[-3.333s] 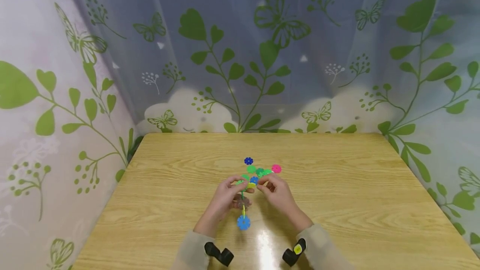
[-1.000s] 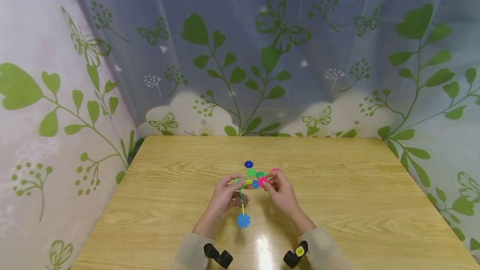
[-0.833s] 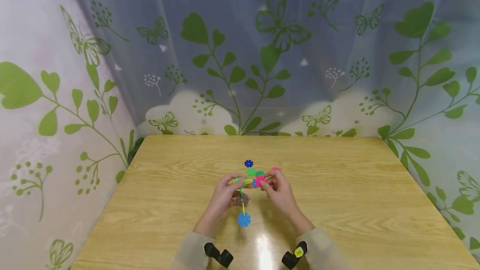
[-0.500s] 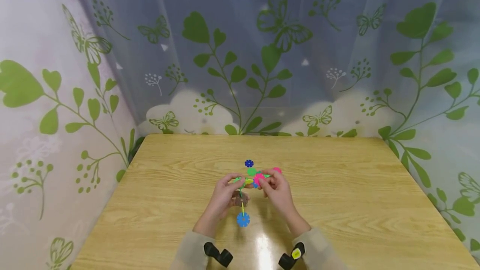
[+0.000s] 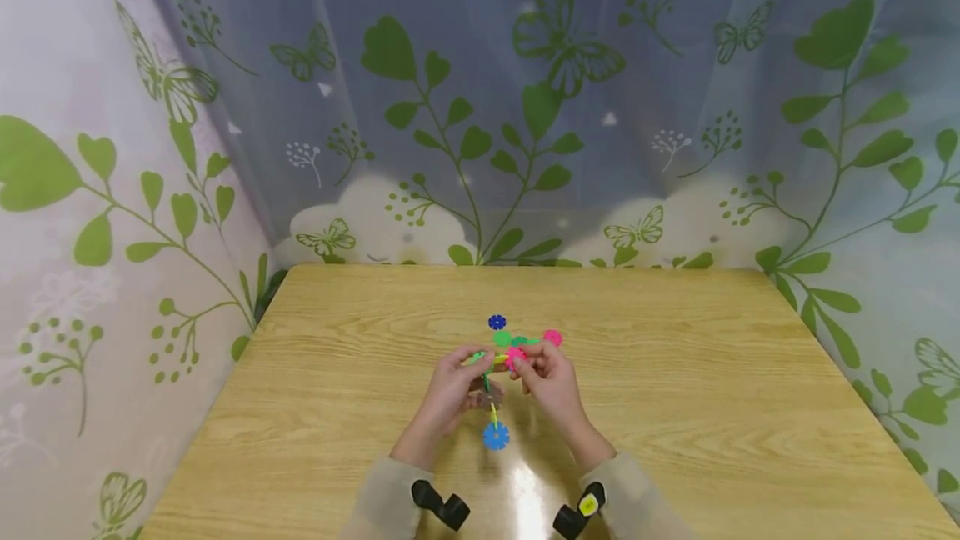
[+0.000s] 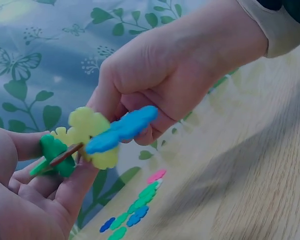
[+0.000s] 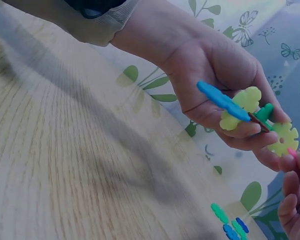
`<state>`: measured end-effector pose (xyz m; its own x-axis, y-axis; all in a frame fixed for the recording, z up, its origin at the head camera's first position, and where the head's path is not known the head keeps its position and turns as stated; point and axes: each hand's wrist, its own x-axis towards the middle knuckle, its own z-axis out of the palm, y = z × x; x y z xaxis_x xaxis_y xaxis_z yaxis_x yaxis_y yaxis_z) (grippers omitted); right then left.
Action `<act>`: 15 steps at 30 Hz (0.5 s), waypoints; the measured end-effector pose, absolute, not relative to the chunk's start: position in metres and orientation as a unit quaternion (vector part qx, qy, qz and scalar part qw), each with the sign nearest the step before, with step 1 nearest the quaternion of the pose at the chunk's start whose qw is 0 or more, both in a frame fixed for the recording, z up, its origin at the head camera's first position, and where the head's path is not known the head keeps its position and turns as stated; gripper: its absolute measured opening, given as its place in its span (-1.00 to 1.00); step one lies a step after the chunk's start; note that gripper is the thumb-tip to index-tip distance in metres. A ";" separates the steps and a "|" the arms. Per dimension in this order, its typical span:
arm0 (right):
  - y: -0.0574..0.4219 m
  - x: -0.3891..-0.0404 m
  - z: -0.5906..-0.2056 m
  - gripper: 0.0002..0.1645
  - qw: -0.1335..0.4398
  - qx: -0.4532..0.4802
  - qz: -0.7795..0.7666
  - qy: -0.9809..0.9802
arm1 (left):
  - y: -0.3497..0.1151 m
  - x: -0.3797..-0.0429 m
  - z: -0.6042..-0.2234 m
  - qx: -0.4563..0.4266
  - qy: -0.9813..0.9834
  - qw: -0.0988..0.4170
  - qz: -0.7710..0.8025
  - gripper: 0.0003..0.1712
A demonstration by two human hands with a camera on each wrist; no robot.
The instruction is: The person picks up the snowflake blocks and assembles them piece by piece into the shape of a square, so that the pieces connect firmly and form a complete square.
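My left hand (image 5: 453,390) holds a joined chain of plastic snowflake discs between thumb and fingers. In the left wrist view the chain shows a green disc (image 6: 57,155), an edge-on brown disc (image 6: 66,154), a yellow disc (image 6: 85,125) and a blue disc (image 6: 122,131) at its near end. Another yellow disc (image 7: 285,140) sticks out past the left fingertips. My right hand (image 5: 555,377) pinches a pink disc (image 5: 514,358) against that outer yellow disc's edge. Whether their slots interlock is hidden by the fingers.
Just beyond the hands, loose discs lie on the wooden table (image 5: 337,357): a dark blue disc (image 5: 497,322), a light green disc (image 5: 502,339), a second pink disc (image 5: 552,337) and several others partly covered. A printed curtain (image 5: 450,107) surrounds the table's back and sides.
The pink disc, absent from view between the fingers 3.3 seconds ago, has moved left in my right hand to the yellow disc. The chain's blue end has swung slightly right.
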<state>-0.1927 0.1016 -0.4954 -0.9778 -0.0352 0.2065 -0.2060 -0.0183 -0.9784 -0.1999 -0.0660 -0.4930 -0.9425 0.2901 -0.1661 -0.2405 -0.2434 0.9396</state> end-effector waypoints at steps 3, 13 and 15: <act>0.104 -0.194 -0.500 -0.81 0.050 0.094 0.706 -0.700 | -0.067 -0.200 -0.494 0.020 0.583 0.182 0.792 -0.50; 0.118 -0.192 -0.498 -0.78 -0.016 0.138 0.716 -0.684 | -0.073 -0.200 -0.493 0.020 0.566 0.239 0.789 -0.63; 0.121 -0.193 -0.500 -0.76 -0.028 0.140 0.711 -0.688 | -0.073 -0.199 -0.492 0.017 0.568 0.245 0.785 -0.60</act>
<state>-0.1934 0.1207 -0.5001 -0.9594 -0.2326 0.1596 -0.1520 -0.0504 -0.9871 -0.1995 -0.0728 -0.4918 -0.8797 0.4034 -0.2518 -0.3653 -0.2342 0.9009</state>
